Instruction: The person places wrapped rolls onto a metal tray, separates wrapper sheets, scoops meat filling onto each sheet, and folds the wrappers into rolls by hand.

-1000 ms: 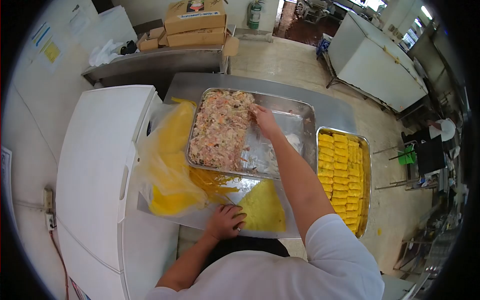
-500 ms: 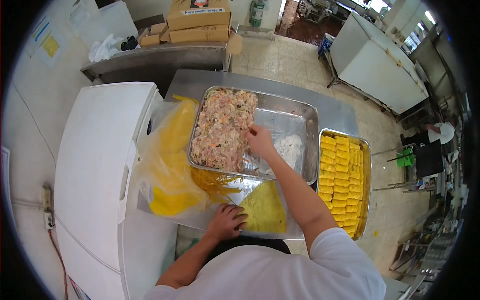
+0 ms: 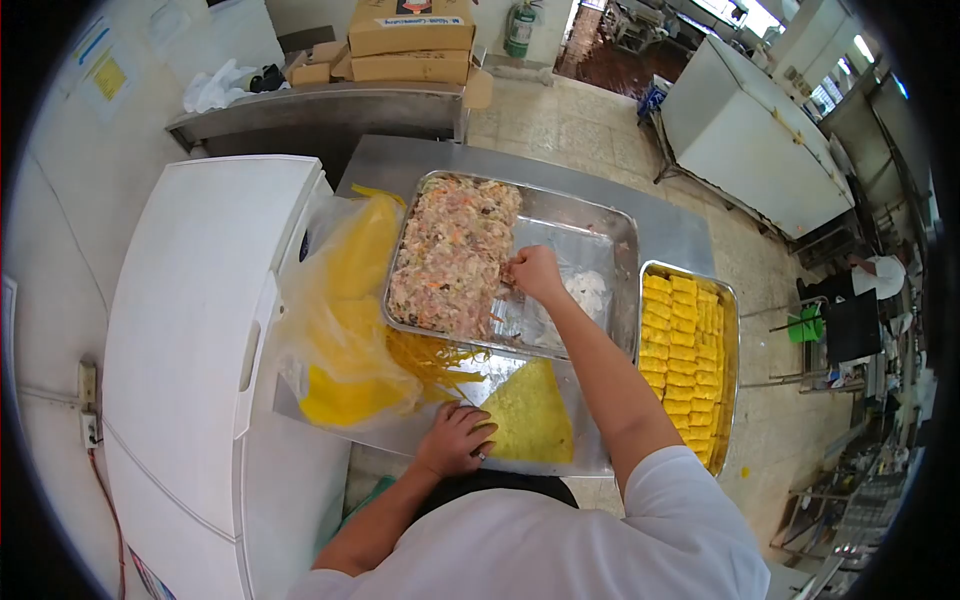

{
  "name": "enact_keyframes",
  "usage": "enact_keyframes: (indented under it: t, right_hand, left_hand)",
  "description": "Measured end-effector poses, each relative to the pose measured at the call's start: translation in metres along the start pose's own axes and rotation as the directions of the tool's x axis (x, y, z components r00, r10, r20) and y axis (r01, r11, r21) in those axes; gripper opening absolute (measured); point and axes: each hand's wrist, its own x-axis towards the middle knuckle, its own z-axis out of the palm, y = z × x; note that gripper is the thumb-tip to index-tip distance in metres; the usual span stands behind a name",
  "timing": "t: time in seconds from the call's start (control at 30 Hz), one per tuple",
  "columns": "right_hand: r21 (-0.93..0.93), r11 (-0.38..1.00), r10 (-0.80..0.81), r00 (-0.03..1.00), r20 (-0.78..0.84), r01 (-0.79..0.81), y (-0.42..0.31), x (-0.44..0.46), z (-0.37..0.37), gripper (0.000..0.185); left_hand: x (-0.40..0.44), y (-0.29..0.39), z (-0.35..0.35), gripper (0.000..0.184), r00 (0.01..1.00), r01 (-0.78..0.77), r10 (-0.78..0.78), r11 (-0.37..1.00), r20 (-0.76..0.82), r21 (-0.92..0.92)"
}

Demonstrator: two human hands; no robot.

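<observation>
My right hand (image 3: 537, 272) reaches into a steel tray (image 3: 630, 300), its fingers curled closed on the right edge of a block of minced meat filling (image 3: 450, 255). The filling, flecked with vegetable bits, takes up the tray's left half. A white paste (image 3: 585, 292) lies in the right half. My left hand (image 3: 458, 440) rests on the steel table, fingers stretched and lying at the left edge of a flat yellow wrapper (image 3: 530, 415). The wrapper is roughly triangular, and nothing lies on it.
A second tray (image 3: 735, 350) with rows of yellow rolls (image 3: 685, 360) stands to the right. On the left are a plastic bag (image 3: 340, 300) of yellow sheets, loose yellow strips (image 3: 430, 365) and a white appliance (image 3: 200, 300). A person (image 3: 880, 278) is far right.
My right hand has shifted slightly right and up along the filling's edge, fingers more curled. My left hand stays at the wrapper. The view has moved a little.
</observation>
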Motion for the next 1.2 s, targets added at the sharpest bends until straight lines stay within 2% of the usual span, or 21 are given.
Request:
enact_keyframes:
  t: [0.03,0.07,0.13,0.23,0.33,0.43,0.53,0.63,0.73,0.83,0.93,1.0,1.07,1.1,1.2]
  right_hand:
    - [-0.012,1.000,0.022,1.000,-0.020,-0.022,-0.001,0.003,0.004,0.023]
    - [-0.002,0.993,-0.114,0.983,-0.141,0.115,-0.002,0.005,0.008,0.022]
    - [-0.028,0.928,-0.355,0.859,-0.368,0.372,0.006,0.007,0.023,0.022]
    - [-0.115,0.910,-0.414,0.890,-0.191,0.398,0.016,-0.005,0.040,0.025]
    - [-0.160,0.952,-0.240,0.961,0.140,0.261,0.009,-0.048,0.029,0.027]
    - [-0.073,0.981,-0.131,0.899,0.417,0.177,-0.006,-0.069,0.003,0.026]
    - [0.011,1.000,0.016,0.931,0.365,-0.022,-0.011,-0.054,0.003,0.022]
    - [-0.045,0.956,-0.244,0.870,0.429,0.291,-0.003,-0.061,0.019,0.025]
    - [-0.010,0.985,-0.151,0.877,0.457,0.174,-0.005,-0.069,0.011,0.026]
    - [-0.199,0.955,-0.164,0.950,0.267,0.221,-0.005,-0.054,0.010,0.025]
    - [-0.394,0.834,-0.276,0.910,0.309,0.387,0.002,-0.051,0.022,0.025]
    - [-0.364,0.812,-0.249,0.835,0.492,0.456,-0.002,-0.056,0.027,0.024]
    - [-0.307,0.859,-0.157,0.781,0.604,0.411,-0.011,-0.063,0.019,0.023]
    - [-0.271,0.905,-0.089,0.769,0.634,0.328,-0.032,-0.070,0.002,0.023]
    - [-0.043,0.998,-0.004,0.757,0.654,0.043,-0.026,-0.061,-0.013,0.024]
  left_hand:
    - [0.000,0.000,0.000,0.036,1.000,0.004,-0.004,1.000,0.000,-0.001]
    - [0.000,0.000,0.001,0.035,1.000,0.010,-0.010,1.000,-0.008,0.001]
    - [-0.002,0.002,0.001,0.035,1.000,0.026,-0.026,1.000,-0.017,-0.001]
    - [-0.002,0.001,0.001,0.036,1.000,0.019,-0.020,1.000,-0.014,-0.011]
    - [-0.002,0.000,0.002,0.037,1.000,0.023,-0.023,1.000,-0.014,-0.010]
    - [-0.004,0.000,0.002,0.036,1.000,0.005,-0.005,1.000,-0.016,0.008]
    - [-0.004,0.000,0.003,0.036,1.000,0.005,-0.005,1.000,-0.017,0.003]
    - [-0.005,-0.001,0.003,0.035,1.000,0.005,-0.005,1.000,-0.003,0.009]
    - [-0.006,0.000,0.003,0.035,1.000,0.008,-0.007,1.000,-0.018,0.009]
    - [-0.007,0.000,0.005,0.033,0.999,0.001,0.000,1.000,-0.034,0.010]
    - [-0.008,-0.001,0.006,0.031,1.000,0.001,0.000,1.000,-0.030,0.018]
    - [-0.009,-0.003,0.006,0.031,1.000,0.002,-0.001,1.000,-0.031,0.019]
    - [-0.010,-0.002,0.007,0.030,0.999,-0.001,0.002,1.000,-0.032,0.012]
    - [-0.010,-0.003,0.008,0.030,0.999,-0.005,0.005,1.000,-0.033,0.008]
    - [-0.013,-0.005,0.009,0.030,0.999,-0.015,0.015,1.000,-0.035,0.000]
